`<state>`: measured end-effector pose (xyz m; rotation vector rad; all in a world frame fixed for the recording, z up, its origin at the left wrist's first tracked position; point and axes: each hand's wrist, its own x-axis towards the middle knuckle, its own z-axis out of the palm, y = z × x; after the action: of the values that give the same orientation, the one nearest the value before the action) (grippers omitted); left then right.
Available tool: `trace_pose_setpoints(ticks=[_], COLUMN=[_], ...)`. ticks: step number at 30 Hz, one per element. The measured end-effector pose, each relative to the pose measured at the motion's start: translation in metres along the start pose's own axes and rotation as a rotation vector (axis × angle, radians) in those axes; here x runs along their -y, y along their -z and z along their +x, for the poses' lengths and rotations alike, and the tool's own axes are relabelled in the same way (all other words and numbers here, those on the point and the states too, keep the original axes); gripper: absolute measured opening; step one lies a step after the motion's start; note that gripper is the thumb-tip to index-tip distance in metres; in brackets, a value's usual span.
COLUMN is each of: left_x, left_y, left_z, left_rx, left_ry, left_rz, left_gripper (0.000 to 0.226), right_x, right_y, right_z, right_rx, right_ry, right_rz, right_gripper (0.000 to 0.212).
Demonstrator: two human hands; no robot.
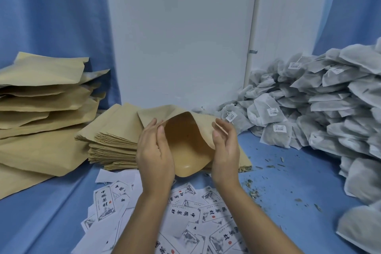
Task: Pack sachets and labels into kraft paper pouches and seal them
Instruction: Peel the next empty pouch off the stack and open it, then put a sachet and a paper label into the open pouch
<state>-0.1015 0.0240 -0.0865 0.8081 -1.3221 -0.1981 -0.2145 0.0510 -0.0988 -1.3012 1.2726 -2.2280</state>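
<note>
Labels (185, 214) lie nearest; your left hand (154, 150) and right hand (225, 150) pinch the pouch (185, 140) open. Pull harder and it could tear.

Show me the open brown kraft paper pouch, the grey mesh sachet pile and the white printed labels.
open brown kraft paper pouch (186, 140), head view, inner wall.
grey mesh sachet pile (329, 109), head view, one middle sachet.
white printed labels (185, 214), head view, one label's face.

A white panel (181, 37) stands centre rear; a second white panel (288, 16) adjoins it on the right, a small metal bracket (253, 51) at the seam. Blue curtains (51, 10) hang either side. Blue cloth (41, 222) covers the work surface
</note>
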Motion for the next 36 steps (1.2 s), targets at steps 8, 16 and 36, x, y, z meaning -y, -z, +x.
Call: trace_pose_setpoints(ticks=[8,16,36], left_x=[0.007,0.033,0.047], left_y=[-0.024,-0.105,-0.145], left_z=[0.042,0.130,0.125], left_rx=[-0.034,-0.098,0.015], left_ry=[-0.004,0.199,0.279], left_rz=[0.083,0.053,0.116], left_gripper=[0.033,0.038,0.034], right_x=[-0.026,-0.121,-0.157], right_y=[0.007,-0.011,0.035], right_z=[0.090,0.231,0.275], right_rx=[-0.089,0.695,0.912], right_ry=[-0.262,-0.120,-0.332], right_rz=[-0.112,-1.175,-1.567], right_gripper=[0.029,0.041,0.041])
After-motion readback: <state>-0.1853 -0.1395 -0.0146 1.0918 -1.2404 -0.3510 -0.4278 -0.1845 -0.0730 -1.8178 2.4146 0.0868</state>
